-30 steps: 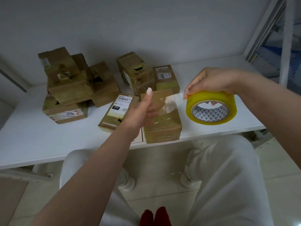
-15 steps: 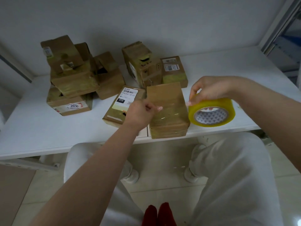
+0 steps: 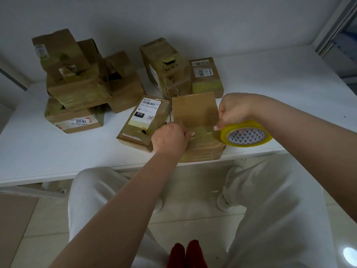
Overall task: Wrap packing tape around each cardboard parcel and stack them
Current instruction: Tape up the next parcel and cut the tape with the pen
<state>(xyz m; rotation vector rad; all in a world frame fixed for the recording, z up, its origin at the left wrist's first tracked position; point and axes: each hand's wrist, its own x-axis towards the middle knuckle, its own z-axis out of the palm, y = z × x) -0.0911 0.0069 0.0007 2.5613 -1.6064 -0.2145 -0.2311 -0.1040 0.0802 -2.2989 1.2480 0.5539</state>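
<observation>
A seated person is taping a brown cardboard parcel [image 3: 197, 122] lying at the near edge of a white table [image 3: 38, 151]. The right hand [image 3: 236, 111] is grasping a yellow roll of packing tape [image 3: 246, 135] from above, fingers curled over its rim, the roll tilted and sitting just beside the parcel's right side. The left hand [image 3: 170, 138] is lying curled on the parcel's left side, its fingertips pressing or perhaps pinching clear tape against the top face; the glare is making that hard to tell. Touching the parcel on its left, a flat parcel with a white shipping label [image 3: 144, 120] is lying at an angle. Farther back, an upright taped box [image 3: 166, 68] is standing against a smaller labelled box [image 3: 205, 78] on its right. At the far left, a pile of taped boxes [image 3: 77, 78] is resting on a box marked 2010 [image 3: 77, 120], with the wall close behind. Below the table edge, white trousers [image 3: 280, 209] and red footwear [image 3: 185, 254] are showing over a pale tiled floor [image 3: 193, 190].
</observation>
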